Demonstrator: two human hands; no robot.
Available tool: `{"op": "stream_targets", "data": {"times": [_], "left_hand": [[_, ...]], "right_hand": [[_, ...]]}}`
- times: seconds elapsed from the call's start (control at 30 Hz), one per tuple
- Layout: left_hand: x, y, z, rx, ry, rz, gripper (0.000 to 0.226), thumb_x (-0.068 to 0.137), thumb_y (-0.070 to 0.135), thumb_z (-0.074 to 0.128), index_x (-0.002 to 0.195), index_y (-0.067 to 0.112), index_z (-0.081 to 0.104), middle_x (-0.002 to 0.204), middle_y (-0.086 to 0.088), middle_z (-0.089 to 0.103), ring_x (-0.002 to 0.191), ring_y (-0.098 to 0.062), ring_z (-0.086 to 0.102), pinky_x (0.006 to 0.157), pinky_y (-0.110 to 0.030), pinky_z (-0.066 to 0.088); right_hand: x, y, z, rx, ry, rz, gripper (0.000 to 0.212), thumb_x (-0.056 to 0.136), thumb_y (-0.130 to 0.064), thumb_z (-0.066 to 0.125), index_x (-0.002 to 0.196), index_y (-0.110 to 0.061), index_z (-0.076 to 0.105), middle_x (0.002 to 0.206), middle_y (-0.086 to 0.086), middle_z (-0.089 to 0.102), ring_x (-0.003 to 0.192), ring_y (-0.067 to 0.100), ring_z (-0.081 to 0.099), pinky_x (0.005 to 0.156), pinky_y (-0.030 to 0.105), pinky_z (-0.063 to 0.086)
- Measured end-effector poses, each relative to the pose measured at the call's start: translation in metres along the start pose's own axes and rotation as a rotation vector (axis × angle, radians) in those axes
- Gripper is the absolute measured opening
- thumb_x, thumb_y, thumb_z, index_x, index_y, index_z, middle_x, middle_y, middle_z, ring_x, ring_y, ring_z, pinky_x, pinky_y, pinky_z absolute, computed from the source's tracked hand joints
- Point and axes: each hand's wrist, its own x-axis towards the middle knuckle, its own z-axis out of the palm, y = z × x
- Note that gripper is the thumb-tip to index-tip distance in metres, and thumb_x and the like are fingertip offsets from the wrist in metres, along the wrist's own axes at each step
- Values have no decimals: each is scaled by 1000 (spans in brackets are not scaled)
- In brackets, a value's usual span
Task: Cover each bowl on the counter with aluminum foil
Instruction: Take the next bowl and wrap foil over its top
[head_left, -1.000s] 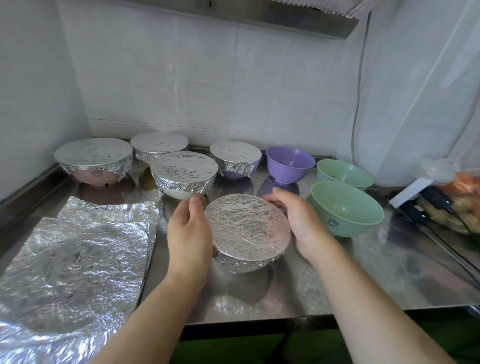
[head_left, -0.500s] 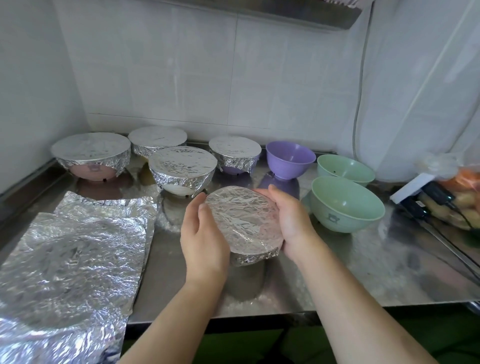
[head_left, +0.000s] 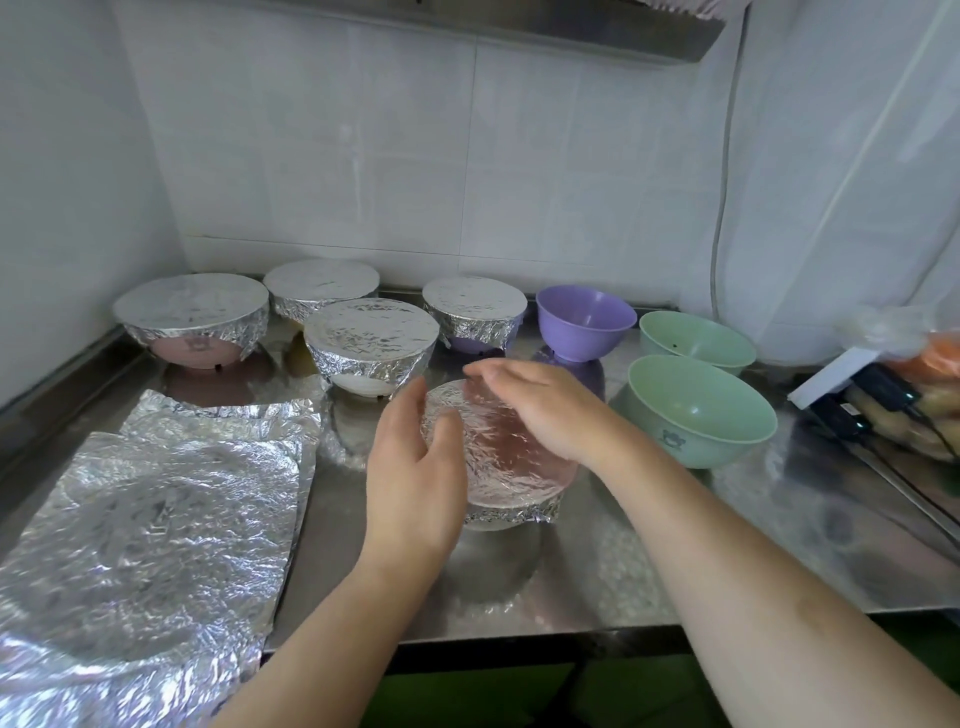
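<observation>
A foil-covered bowl (head_left: 511, 480) stands on the steel counter (head_left: 675, 561) in front of me. My left hand (head_left: 415, 473) grips its left rim, thumb on the foil top. My right hand (head_left: 540, 408) lies palm down across the foil with fingers nearly straight. Several other foil-covered bowls sit at the back left, the nearest one (head_left: 371, 340) just beyond my hands. Uncovered are a purple bowl (head_left: 587, 322), a far green bowl (head_left: 696, 340) and a near green bowl (head_left: 701, 413). Loose foil sheets (head_left: 150, 525) lie flat at the left.
Black chargers with cables (head_left: 852, 415), a white box and a plastic bag of food (head_left: 930, 364) crowd the right end. Tiled walls close the back and left. A white curtain hangs at the right. The counter's front edge runs just below my forearms.
My right hand has moved from the bowl's right rim onto the top of the foil. My left hand has slid further round the left rim. The view has tilted slightly upward.
</observation>
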Motion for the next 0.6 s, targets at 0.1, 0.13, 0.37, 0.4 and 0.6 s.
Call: {"op": "stream_targets", "data": {"times": [0.1,0.13,0.37,0.4,0.6], "left_hand": [[-1,-3,5,35,33,24,48,107,31,44,154,24,45,153,12,48,141,-4,41,113,-23,29],[-1,-3,6,26,46,15,47,107,31,44,154,24,45,152,11,49,140,-5,42,114,-24,30],[-4,0,8,-223,69,-188,40,109,37,41,147,37,52,121,27,58,123,-5,53,104,-25,37],[-4,0,8,-251,82,-199,39,108,38,41,145,39,53,120,28,59,122,-6,55,104,-27,39],[-8,1,15,-402,181,-225,35,108,27,38,126,41,64,112,34,57,101,29,49,84,-5,35]], "right_hand": [[4,3,6,-123,-2,11,47,103,-59,39,135,-41,68,141,-17,66,133,9,57,119,41,40],[5,5,6,-132,3,23,50,102,-62,37,136,-40,67,142,-16,66,133,10,57,119,42,40],[9,9,5,168,61,147,53,98,-67,44,104,-31,82,107,-7,81,109,18,74,114,49,44],[8,9,3,262,69,165,49,104,-57,47,97,-26,84,102,-3,82,104,19,76,114,48,46],[-7,22,9,767,249,312,47,107,-40,48,114,-7,80,111,13,80,111,29,75,113,51,49]]}}
